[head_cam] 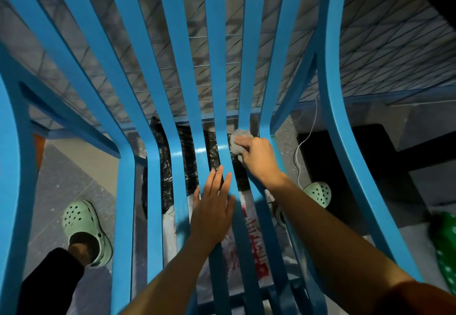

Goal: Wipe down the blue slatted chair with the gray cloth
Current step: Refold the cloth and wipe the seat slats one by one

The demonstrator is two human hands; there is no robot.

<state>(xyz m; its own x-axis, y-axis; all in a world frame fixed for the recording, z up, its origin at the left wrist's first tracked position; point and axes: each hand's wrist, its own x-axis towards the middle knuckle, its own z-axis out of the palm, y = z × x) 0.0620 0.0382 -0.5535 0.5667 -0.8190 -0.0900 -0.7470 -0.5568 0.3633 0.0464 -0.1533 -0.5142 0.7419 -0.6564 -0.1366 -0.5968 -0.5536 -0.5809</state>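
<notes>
The blue slatted chair (153, 127) fills the view, its slats running from the backrest at the top down into the seat. My right hand (259, 157) grips the bunched gray cloth (238, 141) and presses it against a slat at the bend between seat and back, right of centre. My left hand (213, 208) lies flat on the seat slats with its fingers straight, just left of and below the right hand.
Black and white plastic bags (190, 174) lie on the floor under the seat. My feet in pale green clogs (84, 230) stand either side of the chair. A white cable (299, 151) hangs at the right. A wire-mesh frame (217, 50) stands behind the backrest.
</notes>
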